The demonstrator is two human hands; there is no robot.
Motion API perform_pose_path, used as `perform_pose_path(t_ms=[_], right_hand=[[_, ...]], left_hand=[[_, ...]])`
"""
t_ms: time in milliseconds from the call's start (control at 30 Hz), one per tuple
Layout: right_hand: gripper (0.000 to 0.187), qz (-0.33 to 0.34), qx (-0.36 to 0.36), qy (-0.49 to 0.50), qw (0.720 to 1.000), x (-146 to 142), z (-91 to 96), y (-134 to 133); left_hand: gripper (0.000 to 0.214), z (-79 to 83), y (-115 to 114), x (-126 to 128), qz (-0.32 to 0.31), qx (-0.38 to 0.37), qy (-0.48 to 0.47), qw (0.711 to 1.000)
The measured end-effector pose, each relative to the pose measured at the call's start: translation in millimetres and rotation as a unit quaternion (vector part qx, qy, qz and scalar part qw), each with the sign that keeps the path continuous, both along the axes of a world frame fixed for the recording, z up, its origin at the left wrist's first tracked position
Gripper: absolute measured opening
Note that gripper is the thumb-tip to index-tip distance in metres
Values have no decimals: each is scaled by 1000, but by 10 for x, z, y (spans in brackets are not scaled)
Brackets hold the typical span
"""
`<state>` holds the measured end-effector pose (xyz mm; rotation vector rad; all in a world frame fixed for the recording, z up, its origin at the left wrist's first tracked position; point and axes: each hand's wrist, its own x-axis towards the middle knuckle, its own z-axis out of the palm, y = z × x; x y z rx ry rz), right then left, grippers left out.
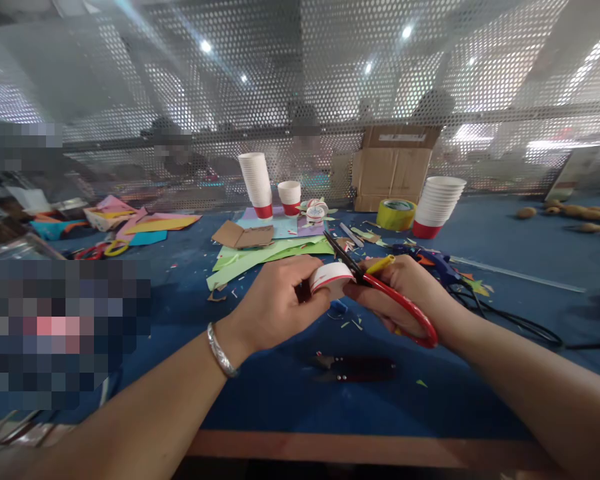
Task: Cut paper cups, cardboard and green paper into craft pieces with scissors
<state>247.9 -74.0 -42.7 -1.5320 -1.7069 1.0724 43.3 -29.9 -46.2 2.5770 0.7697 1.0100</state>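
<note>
Over the near half of the table, my left hand is closed on a cut paper cup piece, white with a red line near its edge. My right hand grips scissors with red and yellow handles and dark blades. The blades point up and away, just right of the cup piece. Fingertips of my right hand are close against the cup piece; whether they pinch it I cannot tell. Below my hands lie small thread snips with a dark handle.
Green paper sheets, a folded cardboard piece and scraps lie ahead. Behind stand a tall cup stack, another stack, yellow tape and a cardboard box. A glue gun with its black cable lies right.
</note>
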Motion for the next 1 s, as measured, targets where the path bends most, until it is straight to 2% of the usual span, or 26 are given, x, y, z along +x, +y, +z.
perform_pose_path(t_ms=[267,367,467,567,667,767,933,1000], right_hand=[[15,14,22,59,998,-5,-139,-18],[8,41,9,73,996,-11,-121,-23],[10,43,5,77,996,-23,-119,-31],[10,29,27,79,996,-39,-140,-41],[11,14,37,74,996,-57,-146,-52],[11,8,36,72,997,-65,-143,-57],[13,23,103,71,992,-51,-119,-64],[15,38,106,71,991,-45,-81,-74]], left_hand=[[15,-59,-23,27,2,-34,-2,999],[12,-88,-29,42,2,-99,-21,995],[16,-98,-23,43,-3,-198,-46,979],[23,-81,-11,37,-14,-311,-59,948],[21,-67,-4,37,-42,-407,-90,908],[18,-77,-1,37,-65,-467,-125,873],[21,-94,-1,32,-73,-557,-148,814],[20,-89,-3,37,-69,-590,-151,790]])
